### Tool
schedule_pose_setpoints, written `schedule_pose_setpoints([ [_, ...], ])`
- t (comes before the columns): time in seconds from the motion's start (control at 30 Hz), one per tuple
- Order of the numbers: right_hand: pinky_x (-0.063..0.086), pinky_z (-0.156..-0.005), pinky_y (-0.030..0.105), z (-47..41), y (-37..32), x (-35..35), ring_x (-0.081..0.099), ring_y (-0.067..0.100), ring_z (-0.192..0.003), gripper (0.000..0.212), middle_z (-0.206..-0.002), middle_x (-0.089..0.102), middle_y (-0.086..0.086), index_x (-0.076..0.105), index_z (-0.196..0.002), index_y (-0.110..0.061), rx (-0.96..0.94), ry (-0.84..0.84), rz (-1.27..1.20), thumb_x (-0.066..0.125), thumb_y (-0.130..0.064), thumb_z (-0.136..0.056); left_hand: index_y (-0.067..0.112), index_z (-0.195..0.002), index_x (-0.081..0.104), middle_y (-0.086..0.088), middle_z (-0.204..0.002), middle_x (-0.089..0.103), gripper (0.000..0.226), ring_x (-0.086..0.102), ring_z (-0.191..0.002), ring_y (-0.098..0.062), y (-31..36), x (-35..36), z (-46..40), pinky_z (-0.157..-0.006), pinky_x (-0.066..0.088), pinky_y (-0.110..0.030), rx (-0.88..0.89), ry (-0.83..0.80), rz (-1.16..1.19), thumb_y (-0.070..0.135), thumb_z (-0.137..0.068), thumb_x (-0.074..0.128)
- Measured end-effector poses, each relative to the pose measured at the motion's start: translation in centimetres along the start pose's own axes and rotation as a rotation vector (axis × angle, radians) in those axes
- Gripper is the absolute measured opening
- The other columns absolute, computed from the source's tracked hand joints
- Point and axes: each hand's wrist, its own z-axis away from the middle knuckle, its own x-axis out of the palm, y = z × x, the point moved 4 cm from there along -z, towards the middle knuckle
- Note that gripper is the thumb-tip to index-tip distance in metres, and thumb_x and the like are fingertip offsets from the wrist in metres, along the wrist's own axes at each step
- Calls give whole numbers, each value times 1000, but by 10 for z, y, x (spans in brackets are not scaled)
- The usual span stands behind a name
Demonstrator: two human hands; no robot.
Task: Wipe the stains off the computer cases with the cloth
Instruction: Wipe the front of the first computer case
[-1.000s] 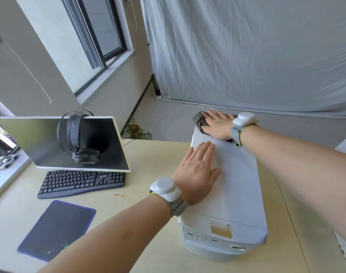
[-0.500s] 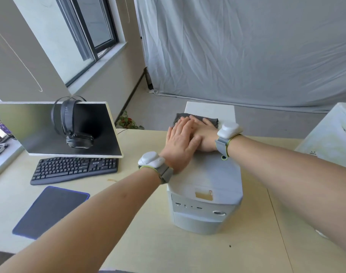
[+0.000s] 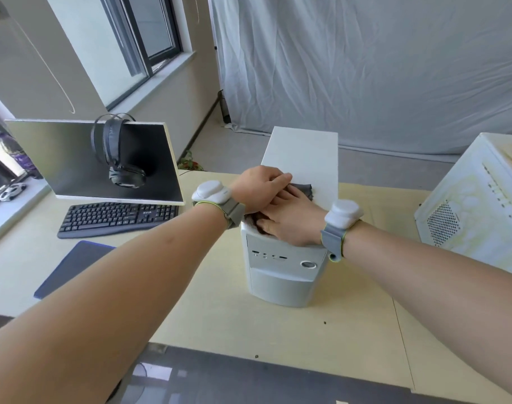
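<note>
A white computer case (image 3: 304, 153) lies on the desk with its grey front panel facing me. A grey cloth (image 3: 303, 188) is spread on its top near the front edge. My right hand (image 3: 292, 221) lies flat on the cloth, fingers straight, pressing it down. My left hand (image 3: 259, 186) rests on top of my right hand, its fingers reaching over onto the cloth. Most of the cloth is hidden under the hands. A second white case (image 3: 482, 199) with yellowish stains stands at the right.
A monitor (image 3: 74, 161) with black headphones (image 3: 117, 153) hung on it stands at the left, a black keyboard (image 3: 114, 218) in front of it. A dark blue mouse pad (image 3: 68, 266) lies nearer. The desk's front edge (image 3: 278, 360) is close below. A grey curtain hangs behind.
Both hands slid with the cloth from the far end of the case's top toward its front edge. The left hand moved onto the right hand. The stained case came into view.
</note>
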Motion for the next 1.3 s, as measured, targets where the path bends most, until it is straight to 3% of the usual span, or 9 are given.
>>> schedule_pose_setpoints([
  [0.2,34,-111,44,49,-1,8,34,21,-142,50,-154,41,-11,42,-147,-31,-190,160,72,31,-44,-99,15,-75,51,-5,-76,57,49,52,-76,-25,4,13,14,-80,50,-43,-9,-32,17,56,-98,39],
  [0.3,31,-114,43,65,3,20,29,25,-149,59,-164,28,-6,31,-156,-30,-211,210,218,44,-32,-98,15,-102,64,-4,-110,68,51,58,-109,-22,6,15,21,-105,43,-41,22,-73,21,58,-101,36],
  [0.4,36,-114,51,81,8,34,37,33,-145,65,-162,36,1,35,-156,-26,-227,336,349,45,-19,-92,12,-132,60,-6,-144,56,56,37,-143,-18,5,16,24,-109,26,-26,67,-60,-31,53,-106,31],
  [0.53,28,-118,58,93,-7,59,34,38,-147,53,-160,37,8,39,-155,-14,-242,542,538,27,-13,-103,14,-131,58,-5,-135,59,51,49,-127,-27,2,23,23,-112,28,-35,135,-18,-130,46,-109,26],
  [0.8,0,-126,45,45,-42,99,25,27,-152,57,-163,28,14,29,-156,-2,-282,427,645,10,-9,-103,16,-142,54,1,-146,52,52,42,-136,-20,3,16,20,-119,18,-33,116,-103,18,48,-109,30],
  [0.97,25,-123,44,39,-43,129,28,25,-151,64,-164,29,9,30,-156,-6,-308,196,450,-6,-12,-104,21,-135,60,6,-153,44,60,40,-137,-19,-6,16,11,-115,25,-34,87,-172,39,64,-94,49],
  [1.07,38,-115,40,58,-34,140,44,21,-143,57,-156,44,6,44,-150,-8,-285,152,405,13,-10,-102,19,-137,55,4,-154,43,56,38,-139,-21,-11,23,9,-117,24,-35,139,-107,-116,58,-97,51],
  [1.17,35,-115,40,80,-26,133,46,21,-141,58,-153,48,8,47,-148,-6,-320,257,432,40,-9,-91,18,-144,46,2,-158,38,66,32,-146,-18,-12,29,12,-123,17,-36,261,-12,-336,64,-97,43],
  [1.3,27,-122,37,97,-18,115,42,21,-143,55,-156,44,8,43,-151,-5,-240,329,477,17,-6,-102,18,-143,46,1,-158,38,58,32,-145,-19,-12,30,15,-123,16,-35,283,20,-340,57,-100,42],
])
